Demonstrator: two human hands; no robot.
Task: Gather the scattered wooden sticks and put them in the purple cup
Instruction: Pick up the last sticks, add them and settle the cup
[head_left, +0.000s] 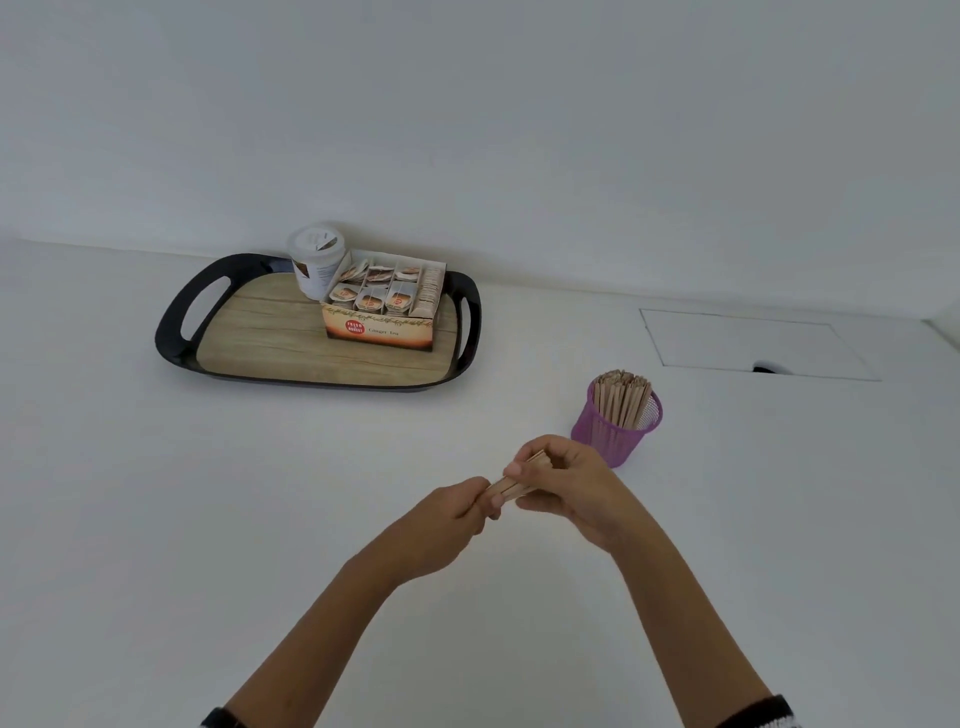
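A black-rimmed tray (171, 322) with a wood-look floor sits at the far left of the white counter (208, 519), carrying a lidded white cup (316, 265) and an open box of ginger tea sachets (383, 306); nearer the camera, at centre, a person's 2 hands meet over the counter around 1 small bundle of wooden sticks (511, 484); the left hand (457, 512) pinches the bundle's lower, nearer end with curled fingers, and the right hand (563, 486) wraps its curled fingers and thumb round the upper, farther end, so neither hand has a free finger showing; the bundle's long axis runs from lower left to upper right, its far tip aimed roughly towards the purple cup (618, 434); that mesh cup stands upright just beyond and to the right of the right hand, already packed with sticks (623, 397) leaning to the left; the right hand is plainly the nearer of the 2 to the cup, so the drop likely falls to it, with the bundle tipped upright over the rim; no loose sticks show on the counter, which suggests the gathering is close to done; at far right a flush rectangular panel (753, 343) is set into the counter
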